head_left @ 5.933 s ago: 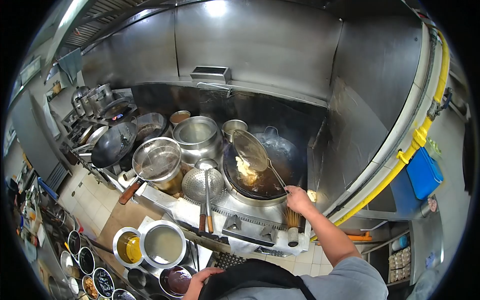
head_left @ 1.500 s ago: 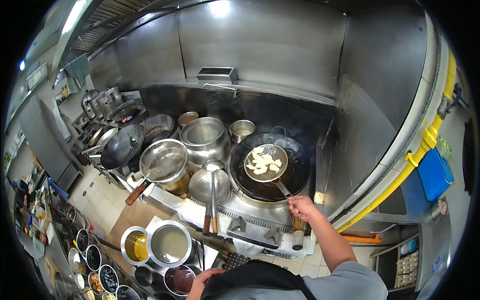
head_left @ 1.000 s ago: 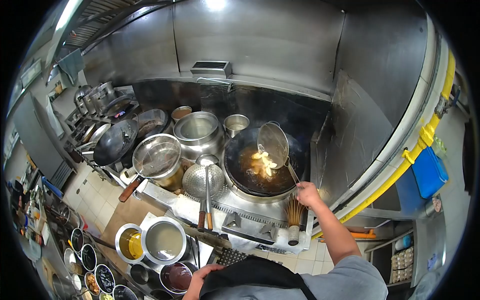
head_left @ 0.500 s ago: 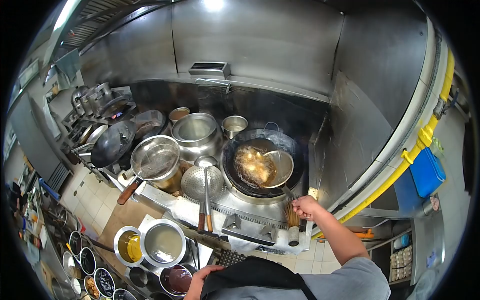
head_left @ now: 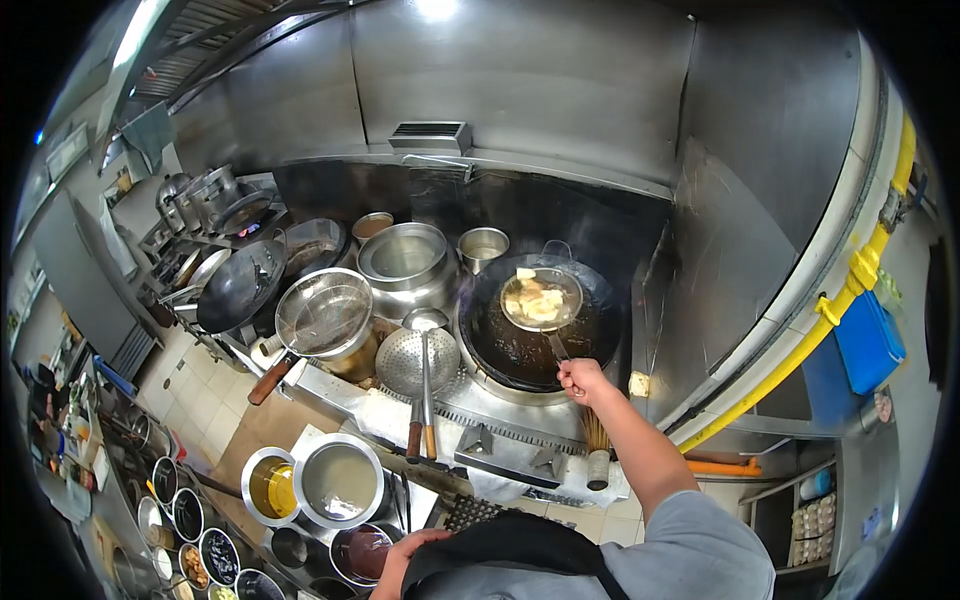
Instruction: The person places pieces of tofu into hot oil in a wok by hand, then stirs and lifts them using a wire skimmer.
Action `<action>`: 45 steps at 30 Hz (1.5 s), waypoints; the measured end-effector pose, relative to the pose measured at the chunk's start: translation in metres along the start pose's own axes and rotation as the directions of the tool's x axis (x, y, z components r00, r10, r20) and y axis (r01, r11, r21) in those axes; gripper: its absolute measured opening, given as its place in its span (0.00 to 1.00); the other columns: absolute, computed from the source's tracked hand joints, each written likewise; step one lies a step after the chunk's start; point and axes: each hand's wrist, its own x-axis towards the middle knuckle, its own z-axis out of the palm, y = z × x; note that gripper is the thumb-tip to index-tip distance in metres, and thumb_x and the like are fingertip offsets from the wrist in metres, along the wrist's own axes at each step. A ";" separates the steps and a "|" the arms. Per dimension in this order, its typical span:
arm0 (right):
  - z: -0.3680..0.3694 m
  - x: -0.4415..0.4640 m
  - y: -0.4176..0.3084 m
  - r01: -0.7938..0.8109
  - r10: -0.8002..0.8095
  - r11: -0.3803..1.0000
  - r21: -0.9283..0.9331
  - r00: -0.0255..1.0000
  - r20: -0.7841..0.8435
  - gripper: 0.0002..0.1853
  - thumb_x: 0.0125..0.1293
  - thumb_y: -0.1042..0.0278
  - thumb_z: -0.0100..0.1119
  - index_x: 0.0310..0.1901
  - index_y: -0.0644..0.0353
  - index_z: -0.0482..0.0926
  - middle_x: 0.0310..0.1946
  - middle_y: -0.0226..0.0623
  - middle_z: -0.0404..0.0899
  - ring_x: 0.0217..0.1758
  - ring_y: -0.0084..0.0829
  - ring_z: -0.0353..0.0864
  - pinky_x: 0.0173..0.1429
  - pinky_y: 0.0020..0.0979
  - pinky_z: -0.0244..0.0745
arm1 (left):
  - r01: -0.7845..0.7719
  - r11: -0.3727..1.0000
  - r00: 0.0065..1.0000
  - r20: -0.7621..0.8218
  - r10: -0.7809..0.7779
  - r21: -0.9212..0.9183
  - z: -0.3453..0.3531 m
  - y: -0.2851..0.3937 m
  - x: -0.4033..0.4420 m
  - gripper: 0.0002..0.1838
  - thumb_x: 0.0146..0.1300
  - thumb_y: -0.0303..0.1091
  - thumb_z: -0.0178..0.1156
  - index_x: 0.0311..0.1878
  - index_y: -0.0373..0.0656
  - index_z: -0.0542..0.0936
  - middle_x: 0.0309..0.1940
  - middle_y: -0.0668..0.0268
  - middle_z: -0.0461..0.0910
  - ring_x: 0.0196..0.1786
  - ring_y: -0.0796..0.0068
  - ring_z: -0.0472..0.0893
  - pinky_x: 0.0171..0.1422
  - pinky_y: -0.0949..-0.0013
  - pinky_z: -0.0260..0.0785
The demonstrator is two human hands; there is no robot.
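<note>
My right hand [head_left: 583, 382] is closed round the handle of a wire-mesh strainer [head_left: 515, 322]. The strainer is over the wok [head_left: 610, 320], holding several pale yellow fried pieces [head_left: 541, 303]. Dark oil [head_left: 500, 345] shows in the wok below and in front of it. Close to my waist, my left hand [head_left: 408, 548] lies against the black apron [head_left: 480, 560]; its fingers are mostly hidden. The nearest thing to it is a pot of dark red sauce [head_left: 365, 553]. A bamboo brush [head_left: 597, 445] stands at the stove's front edge, below my right wrist.
Left of the wok are a perforated ladle [head_left: 400, 368], a mesh sieve [head_left: 325, 310] on a pot and a large steel pot [head_left: 403, 255]. Steel pots of yellow oil [head_left: 262, 487] and cloudy liquid [head_left: 342, 485] stand nearer me. A steel wall [head_left: 760, 190] rises on the right.
My right hand has moved forward and left with the strainer. The fried pieces, which were in bubbling oil beside the strainer, are now in it. The bubbling has died down. My left hand stays put.
</note>
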 end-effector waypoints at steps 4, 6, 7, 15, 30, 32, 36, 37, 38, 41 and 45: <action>0.005 -0.022 -0.008 0.131 -0.131 0.988 0.086 0.991 0.004 0.07 0.61 0.72 0.45 0.25 0.59 0.66 0.13 0.29 0.64 0.08 0.16 0.55 0.08 0.19 0.48 | 0.115 0.986 0.993 -0.013 -0.117 -0.122 0.012 0.010 -0.003 0.31 0.57 0.36 0.57 0.57 0.25 0.59 0.55 0.46 0.64 0.55 0.58 0.68 0.58 0.62 0.59; -0.003 -0.035 0.002 0.148 -0.156 0.987 0.059 0.974 0.164 0.05 0.61 0.71 0.46 0.27 0.58 0.66 0.14 0.28 0.65 0.07 0.16 0.54 0.08 0.19 0.46 | 0.384 0.922 0.910 -0.147 -0.387 -0.049 0.019 0.003 -0.023 0.31 0.57 0.34 0.57 0.57 0.24 0.57 0.55 0.46 0.63 0.55 0.60 0.68 0.59 0.62 0.59; 0.001 -0.048 0.006 0.149 -0.170 0.978 0.147 0.975 0.142 0.07 0.61 0.70 0.46 0.26 0.57 0.66 0.12 0.26 0.63 0.06 0.16 0.53 0.07 0.19 0.45 | 0.470 0.882 0.862 -0.196 -0.467 -0.035 0.019 0.004 -0.026 0.32 0.57 0.34 0.57 0.58 0.24 0.57 0.55 0.47 0.63 0.55 0.60 0.68 0.59 0.63 0.58; 0.037 -0.060 -0.029 -0.022 -0.004 0.981 0.191 0.991 0.137 0.07 0.62 0.70 0.45 0.26 0.57 0.64 0.13 0.24 0.62 0.07 0.14 0.51 0.07 0.19 0.42 | 0.555 0.823 0.755 -0.487 -0.438 0.119 0.044 0.093 0.045 0.21 0.58 0.34 0.55 0.51 0.29 0.69 0.46 0.56 0.74 0.50 0.71 0.74 0.56 0.72 0.62; 0.226 -0.094 -0.013 0.027 -0.034 0.999 0.022 0.883 0.469 0.06 0.61 0.71 0.48 0.28 0.61 0.67 0.14 0.26 0.64 0.09 0.13 0.56 0.08 0.17 0.47 | 0.502 0.858 0.607 -0.664 -0.437 -0.107 0.056 0.108 -0.015 0.18 0.58 0.33 0.56 0.48 0.29 0.70 0.46 0.56 0.74 0.49 0.70 0.74 0.55 0.71 0.62; 0.273 -0.072 0.008 0.004 -0.034 0.998 0.060 0.861 0.508 0.10 0.60 0.73 0.48 0.21 0.59 0.65 0.12 0.27 0.63 0.09 0.15 0.55 0.08 0.19 0.44 | 0.526 0.845 0.590 -0.676 -0.442 -0.094 0.055 0.120 -0.018 0.21 0.54 0.37 0.58 0.47 0.32 0.72 0.45 0.58 0.75 0.49 0.71 0.74 0.55 0.71 0.62; 0.355 -0.052 0.057 0.053 -0.079 0.996 0.067 0.869 0.489 0.03 0.59 0.73 0.46 0.28 0.60 0.67 0.15 0.31 0.66 0.12 0.19 0.62 0.11 0.21 0.52 | 0.488 0.858 0.574 -0.680 -0.456 -0.163 0.054 0.145 -0.013 0.25 0.51 0.43 0.61 0.48 0.34 0.73 0.45 0.59 0.75 0.50 0.71 0.73 0.57 0.71 0.60; 0.368 -0.052 0.066 0.047 -0.069 0.997 0.055 0.851 0.521 0.05 0.61 0.67 0.46 0.32 0.59 0.67 0.20 0.34 0.70 0.15 0.21 0.67 0.15 0.22 0.58 | 0.514 0.844 0.575 -0.669 -0.471 -0.152 0.055 0.146 -0.016 0.25 0.51 0.43 0.61 0.48 0.34 0.73 0.45 0.59 0.75 0.50 0.71 0.73 0.57 0.71 0.60; 0.373 -0.057 0.072 0.042 -0.060 0.998 0.045 0.833 0.551 0.09 0.63 0.62 0.46 0.37 0.58 0.66 0.25 0.37 0.73 0.19 0.23 0.71 0.19 0.23 0.65 | 0.541 0.829 0.574 -0.658 -0.487 -0.140 0.052 0.147 -0.017 0.25 0.51 0.43 0.61 0.48 0.35 0.73 0.45 0.59 0.75 0.50 0.71 0.73 0.57 0.71 0.60; 0.356 -0.067 0.103 -0.170 0.093 0.985 0.039 0.701 0.707 0.36 0.61 0.41 0.41 0.61 0.60 0.48 0.50 0.48 0.65 0.54 0.36 0.68 0.50 0.35 0.67 | 0.613 0.783 0.578 -0.616 -0.535 -0.105 0.046 0.153 -0.018 0.25 0.51 0.45 0.61 0.48 0.36 0.73 0.46 0.59 0.75 0.51 0.70 0.73 0.57 0.71 0.59; 0.270 -0.038 0.187 0.132 0.427 0.788 -0.601 0.586 0.689 0.44 0.58 0.36 0.41 0.65 0.57 0.36 0.66 0.42 0.45 0.64 0.40 0.56 0.61 0.36 0.57 | 0.717 0.696 0.554 -0.574 -0.603 -0.041 0.052 0.161 -0.022 0.26 0.51 0.46 0.61 0.49 0.38 0.73 0.46 0.59 0.75 0.51 0.70 0.73 0.58 0.72 0.59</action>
